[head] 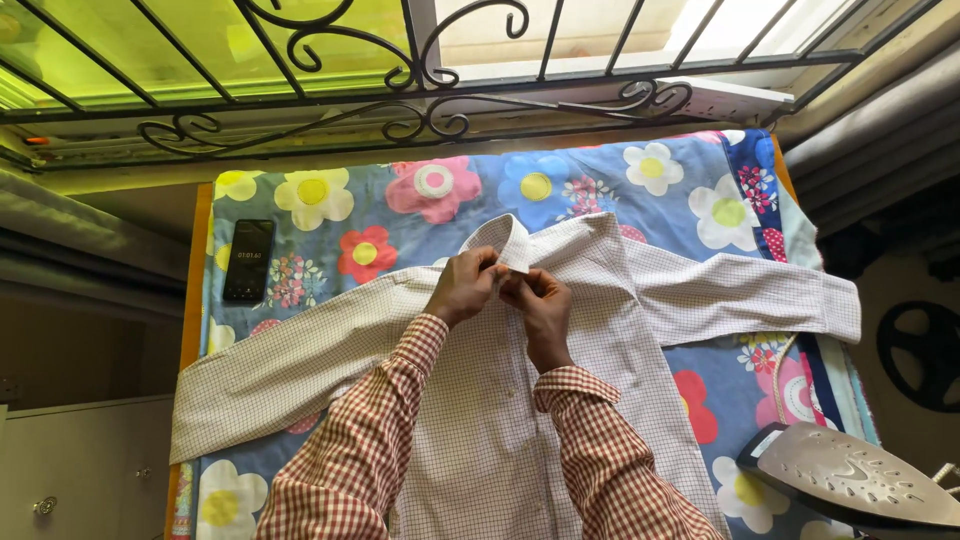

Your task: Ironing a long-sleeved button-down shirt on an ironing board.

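Shirt [560,330], white with a fine check, lies flat on the flower-print surface [420,200], collar [508,243] at the far end and long axis running straight away from me, sleeves spread to either side. My left hand [462,287] and right hand [540,303] meet just below the collar, each with fingers pressed together, pinching the front placket at the neck (both equally near). Iron [850,480] rests at my near right; phone [248,260] lies far left.
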